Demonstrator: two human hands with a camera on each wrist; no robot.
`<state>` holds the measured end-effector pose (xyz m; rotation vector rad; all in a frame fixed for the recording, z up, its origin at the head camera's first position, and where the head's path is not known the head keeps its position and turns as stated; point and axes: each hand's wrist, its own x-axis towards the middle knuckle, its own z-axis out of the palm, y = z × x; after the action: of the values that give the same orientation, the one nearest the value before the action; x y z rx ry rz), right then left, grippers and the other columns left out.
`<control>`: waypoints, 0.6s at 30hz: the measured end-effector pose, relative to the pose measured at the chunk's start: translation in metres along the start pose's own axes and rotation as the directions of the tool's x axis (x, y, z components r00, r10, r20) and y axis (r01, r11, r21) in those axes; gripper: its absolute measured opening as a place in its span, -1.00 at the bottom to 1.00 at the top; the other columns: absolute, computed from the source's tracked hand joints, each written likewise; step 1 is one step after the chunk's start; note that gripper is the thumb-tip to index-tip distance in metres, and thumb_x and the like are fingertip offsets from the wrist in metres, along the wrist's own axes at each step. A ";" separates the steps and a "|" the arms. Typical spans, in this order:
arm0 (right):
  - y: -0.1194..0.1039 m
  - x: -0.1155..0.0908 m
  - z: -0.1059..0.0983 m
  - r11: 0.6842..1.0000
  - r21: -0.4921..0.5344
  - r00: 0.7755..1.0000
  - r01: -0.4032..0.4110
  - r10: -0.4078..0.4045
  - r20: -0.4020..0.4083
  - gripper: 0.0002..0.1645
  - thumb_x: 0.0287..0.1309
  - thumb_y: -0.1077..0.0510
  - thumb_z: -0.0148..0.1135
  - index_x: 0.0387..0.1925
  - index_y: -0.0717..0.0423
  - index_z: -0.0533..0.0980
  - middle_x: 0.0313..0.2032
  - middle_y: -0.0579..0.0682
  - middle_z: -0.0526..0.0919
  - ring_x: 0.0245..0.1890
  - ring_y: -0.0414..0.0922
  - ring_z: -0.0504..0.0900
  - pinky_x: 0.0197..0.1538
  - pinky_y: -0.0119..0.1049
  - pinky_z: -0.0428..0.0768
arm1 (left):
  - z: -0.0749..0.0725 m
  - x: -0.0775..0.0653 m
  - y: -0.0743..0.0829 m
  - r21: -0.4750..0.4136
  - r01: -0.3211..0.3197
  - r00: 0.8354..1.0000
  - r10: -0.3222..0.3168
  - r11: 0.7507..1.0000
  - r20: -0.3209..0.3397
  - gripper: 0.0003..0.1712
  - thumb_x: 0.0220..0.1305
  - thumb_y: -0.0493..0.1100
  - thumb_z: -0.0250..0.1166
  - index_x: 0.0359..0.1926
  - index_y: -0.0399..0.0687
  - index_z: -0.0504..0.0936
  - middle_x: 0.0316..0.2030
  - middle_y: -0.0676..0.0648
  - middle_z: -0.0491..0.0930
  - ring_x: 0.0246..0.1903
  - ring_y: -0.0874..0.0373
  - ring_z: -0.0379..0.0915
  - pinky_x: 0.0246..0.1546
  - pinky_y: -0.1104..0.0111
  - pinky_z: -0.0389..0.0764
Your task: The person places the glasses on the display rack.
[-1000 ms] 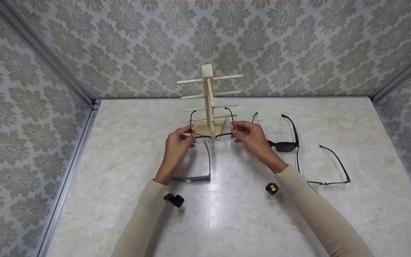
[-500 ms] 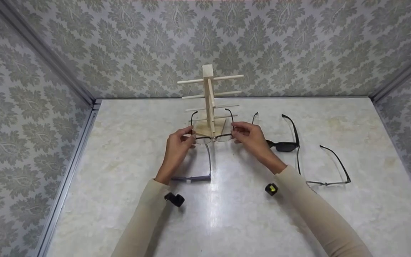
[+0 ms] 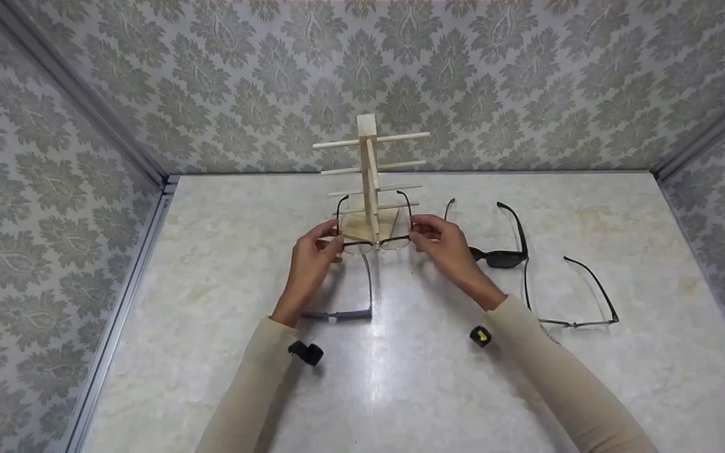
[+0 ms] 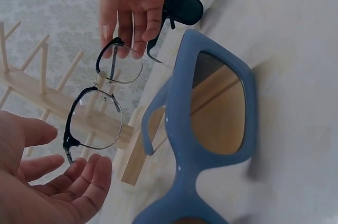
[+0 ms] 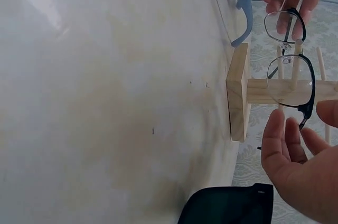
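Note:
Black-browed eyeglasses (image 3: 395, 240) with thin wire lower rims sit level at the front of a wooden eyewear stand (image 3: 367, 170). Their bridge lies at a short front peg (image 5: 298, 47), and the temples point back beside the low crossbars. My left hand (image 3: 313, 255) holds the left temple near its hinge between thumb and fingers. At the matching spot on the other side, my right hand (image 3: 449, 246) holds the right temple. Blue sunglasses (image 4: 182, 123) stand on the table in front of the left hand, partly hidden by it in the head view.
Black sunglasses (image 3: 506, 258) lie just right of my right hand. Farther right are thin-framed glasses (image 3: 579, 324), partly covered by the right sleeve (image 3: 557, 365). Patterned wall panels (image 3: 394, 75) rise behind the table (image 3: 224, 390), and the stand's higher crossbars (image 3: 403, 136) stick out sideways.
Both hands stay at the temples with only tiny shifts. The eyeglasses have tilted slightly at the stand.

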<state>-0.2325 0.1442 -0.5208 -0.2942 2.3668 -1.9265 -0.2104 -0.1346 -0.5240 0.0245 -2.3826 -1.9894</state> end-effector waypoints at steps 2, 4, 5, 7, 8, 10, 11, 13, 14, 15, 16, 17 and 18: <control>-0.001 -0.005 -0.001 0.998 -0.058 0.999 0.022 -0.023 -0.024 -0.53 0.53 0.31 0.32 0.35 0.46 0.56 0.13 0.38 0.71 0.09 0.15 0.75 0.03 -0.38 0.74 | -0.003 -0.003 0.000 0.029 -0.008 1.000 0.008 1.000 -0.012 -0.47 0.56 -0.31 0.30 0.47 -0.38 0.56 0.17 -0.38 0.68 -0.09 -0.05 0.72 -0.12 0.12 0.85; -0.002 -0.012 -0.002 0.995 -0.088 0.998 0.040 -0.044 -0.044 -0.54 0.55 0.29 0.32 0.35 0.43 0.57 0.18 0.38 0.70 0.15 0.16 0.73 0.12 -0.34 0.72 | -0.007 -0.007 0.000 0.072 -0.009 1.000 0.011 0.997 -0.026 -0.46 0.56 -0.28 0.31 0.47 -0.35 0.56 0.18 -0.34 0.68 -0.04 -0.07 0.72 -0.12 0.17 0.84; -0.003 -0.015 -0.002 0.994 -0.098 0.997 0.048 -0.054 -0.053 -0.54 0.54 0.30 0.31 0.35 0.42 0.57 0.19 0.38 0.69 0.17 0.17 0.73 0.16 -0.31 0.71 | -0.009 -0.009 0.000 0.087 -0.008 0.999 0.011 0.996 -0.031 -0.46 0.56 -0.28 0.31 0.47 -0.35 0.56 0.19 -0.33 0.68 -0.01 -0.08 0.72 -0.12 0.19 0.83; -0.004 -0.023 -0.002 0.991 -0.121 0.995 0.064 -0.072 -0.063 -0.55 0.55 0.30 0.32 0.35 0.40 0.58 0.22 0.37 0.68 0.21 0.16 0.71 0.21 -0.24 0.69 | -0.013 -0.013 0.000 0.111 0.000 0.999 0.004 0.994 -0.034 -0.45 0.56 -0.26 0.32 0.48 -0.34 0.55 0.23 -0.34 0.66 0.03 -0.10 0.70 -0.10 0.23 0.81; -0.005 -0.026 -0.002 0.989 -0.127 0.995 0.071 -0.079 -0.063 -0.55 0.54 0.30 0.32 0.36 0.38 0.58 0.23 0.37 0.67 0.23 0.16 0.70 0.23 -0.19 0.68 | -0.015 -0.015 0.000 0.125 0.004 0.999 0.000 0.992 -0.035 -0.45 0.56 -0.25 0.32 0.48 -0.33 0.55 0.25 -0.34 0.66 0.04 -0.10 0.70 -0.10 0.24 0.79; -0.006 -0.033 -0.001 0.987 -0.140 0.994 0.083 -0.092 -0.056 -0.54 0.55 0.29 0.32 0.36 0.37 0.58 0.24 0.36 0.66 0.24 0.15 0.69 0.25 -0.12 0.68 | -0.018 -0.019 0.000 0.145 0.013 0.999 -0.009 0.989 -0.034 -0.44 0.58 -0.23 0.31 0.49 -0.31 0.55 0.27 -0.34 0.64 0.07 -0.09 0.69 -0.07 0.24 0.77; -0.006 -0.036 -0.001 0.985 -0.148 0.994 0.090 -0.098 -0.052 -0.54 0.54 0.29 0.33 0.36 0.37 0.58 0.24 0.35 0.66 0.24 0.15 0.69 0.26 -0.10 0.68 | -0.020 -0.021 0.000 0.152 0.016 0.999 -0.011 0.988 -0.033 -0.45 0.58 -0.23 0.31 0.49 -0.29 0.55 0.28 -0.33 0.64 0.08 -0.09 0.68 -0.05 0.22 0.77; -0.005 -0.042 0.001 0.984 -0.148 0.993 0.100 -0.107 -0.043 -0.55 0.54 0.30 0.33 0.35 0.38 0.58 0.24 0.35 0.66 0.25 0.15 0.68 0.27 -0.07 0.69 | -0.021 -0.024 0.000 0.169 0.017 0.999 -0.011 0.985 -0.033 -0.45 0.59 -0.21 0.31 0.49 -0.28 0.55 0.27 -0.31 0.65 0.11 -0.09 0.68 0.00 0.16 0.77; -0.005 -0.044 0.002 0.984 -0.142 0.993 0.105 -0.112 -0.040 -0.56 0.53 0.30 0.34 0.34 0.37 0.59 0.23 0.35 0.66 0.25 0.16 0.68 0.27 -0.07 0.69 | -0.022 -0.025 0.000 0.179 0.015 0.999 -0.009 0.984 -0.032 -0.45 0.59 -0.20 0.31 0.49 -0.28 0.56 0.27 -0.29 0.66 0.12 -0.09 0.68 0.02 0.13 0.76; -0.004 -0.045 0.003 0.985 -0.136 0.992 0.110 -0.116 -0.039 -0.57 0.53 0.32 0.34 0.33 0.38 0.60 0.23 0.35 0.66 0.25 0.18 0.68 0.27 -0.06 0.69 | -0.022 -0.026 0.001 0.189 0.011 1.000 -0.005 0.982 -0.031 -0.45 0.59 -0.20 0.31 0.49 -0.27 0.56 0.26 -0.28 0.66 0.13 -0.09 0.67 0.05 0.09 0.76; -0.003 -0.047 0.004 0.985 -0.133 0.992 0.114 -0.120 -0.038 -0.58 0.51 0.33 0.35 0.31 0.37 0.61 0.23 0.35 0.66 0.25 0.18 0.68 0.28 -0.05 0.69 | -0.023 -0.027 0.001 0.197 0.008 1.000 -0.002 0.980 -0.030 -0.45 0.58 -0.20 0.32 0.49 -0.27 0.57 0.26 -0.27 0.67 0.14 -0.10 0.67 0.07 0.07 0.74; -0.003 -0.049 0.005 0.985 -0.129 0.992 0.118 -0.124 -0.039 -0.59 0.50 0.35 0.36 0.30 0.36 0.62 0.22 0.36 0.66 0.25 0.21 0.68 0.28 -0.04 0.69 | -0.023 -0.028 0.001 0.204 0.005 1.000 0.002 0.979 -0.030 -0.46 0.58 -0.20 0.32 0.48 -0.26 0.58 0.25 -0.25 0.67 0.14 -0.10 0.67 0.09 0.06 0.73; -0.002 -0.050 0.005 0.985 -0.127 0.991 0.121 -0.127 -0.040 -0.59 0.49 0.35 0.37 0.29 0.36 0.62 0.21 0.36 0.67 0.25 0.22 0.68 0.28 -0.03 0.70 | -0.024 -0.029 0.001 0.211 0.000 1.000 0.007 0.978 -0.028 -0.46 0.57 -0.20 0.33 0.47 -0.25 0.59 0.25 -0.26 0.67 0.14 -0.10 0.67 0.10 0.04 0.73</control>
<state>-0.1821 0.1487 -0.5229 -0.4172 2.5623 -1.8597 -0.1802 -0.1566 -0.5195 0.0549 -2.5607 -1.7132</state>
